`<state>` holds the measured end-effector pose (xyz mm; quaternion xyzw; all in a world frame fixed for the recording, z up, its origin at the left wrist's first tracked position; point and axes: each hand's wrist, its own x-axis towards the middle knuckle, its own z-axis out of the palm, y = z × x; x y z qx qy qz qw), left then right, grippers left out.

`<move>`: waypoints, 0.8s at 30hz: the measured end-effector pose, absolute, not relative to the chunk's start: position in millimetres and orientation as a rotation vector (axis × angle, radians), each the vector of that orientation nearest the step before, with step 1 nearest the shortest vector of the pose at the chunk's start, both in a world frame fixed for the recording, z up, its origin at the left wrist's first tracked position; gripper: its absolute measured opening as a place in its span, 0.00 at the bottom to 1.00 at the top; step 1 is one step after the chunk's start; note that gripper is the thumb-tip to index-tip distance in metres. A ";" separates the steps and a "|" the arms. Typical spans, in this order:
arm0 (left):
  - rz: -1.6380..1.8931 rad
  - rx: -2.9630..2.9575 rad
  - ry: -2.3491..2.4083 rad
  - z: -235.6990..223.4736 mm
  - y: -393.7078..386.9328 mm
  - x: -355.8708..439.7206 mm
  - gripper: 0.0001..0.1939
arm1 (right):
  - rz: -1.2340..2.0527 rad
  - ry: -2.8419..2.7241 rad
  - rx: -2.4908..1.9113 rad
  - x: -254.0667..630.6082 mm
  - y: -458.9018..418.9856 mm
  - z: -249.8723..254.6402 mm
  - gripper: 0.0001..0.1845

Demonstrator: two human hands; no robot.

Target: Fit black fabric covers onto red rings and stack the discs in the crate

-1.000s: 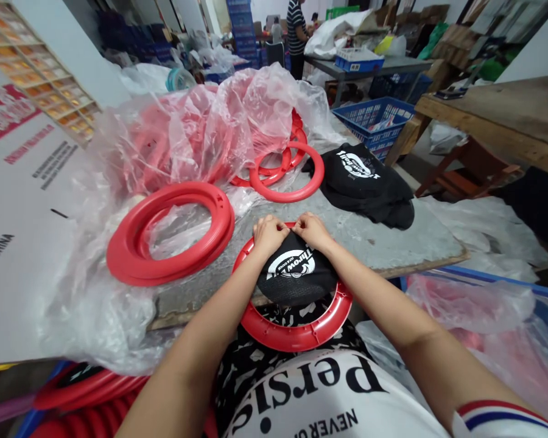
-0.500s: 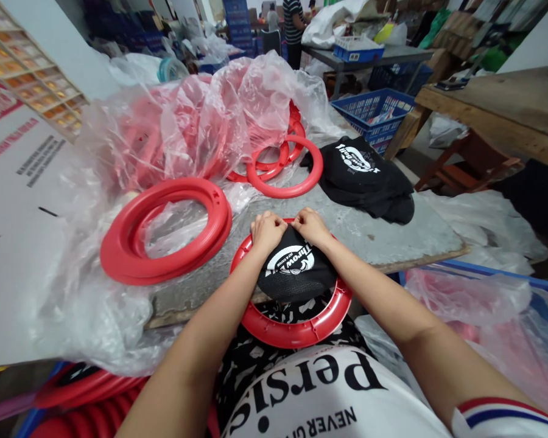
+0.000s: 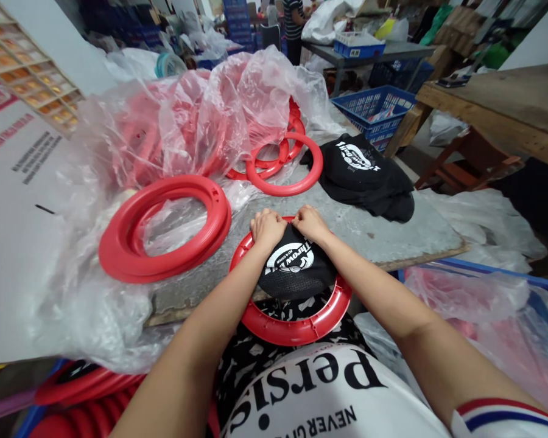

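A red plastic ring (image 3: pixel 296 331) leans against the table edge and my lap, its ribbed inner side facing me. Across its far half hangs a black mesh cloth (image 3: pixel 296 277) with a white printed logo. At the far rim my left hand (image 3: pixel 268 226) pinches the cloth's edge against the ring. Close beside it, my right hand (image 3: pixel 309 222) pinches the same edge with curled fingers. The fingertips of both hands are partly hidden. Further right on the table lies a pile of black printed cloths (image 3: pixel 369 182).
Stacked red rings (image 3: pixel 164 267) lie to the left on the grey table (image 3: pixel 393 240). More loose rings (image 3: pixel 285 190) spill from a clear plastic bag (image 3: pixel 201 121). A white carton (image 3: pixel 13 243) stands at left. Blue crates (image 3: pixel 374 109) are at the back right; a person (image 3: pixel 295 24) stands beyond.
Both hands stay at the ring's far rim with barely any visible movement. The whole view has shifted very slightly.
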<state>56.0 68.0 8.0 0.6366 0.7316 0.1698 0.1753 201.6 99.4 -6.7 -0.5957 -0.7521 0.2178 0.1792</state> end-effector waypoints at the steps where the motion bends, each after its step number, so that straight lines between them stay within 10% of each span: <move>1: 0.472 1.821 2.076 7.6 67.3 56.1 0.10 | 0.617 -2.132 -1.682 202.0 99.7 -7.2 0.08; 17: 1.041 2.042 1.670 43.6 30.8 16.7 0.09 | 0.471 -2.259 -0.939 238.6 76.1 69.3 0.04; 24: 0.551 2.380 1.274 24.2 -59.7 16.6 0.02 | 0.599 -2.833 -0.802 251.0 -20.7 36.8 0.07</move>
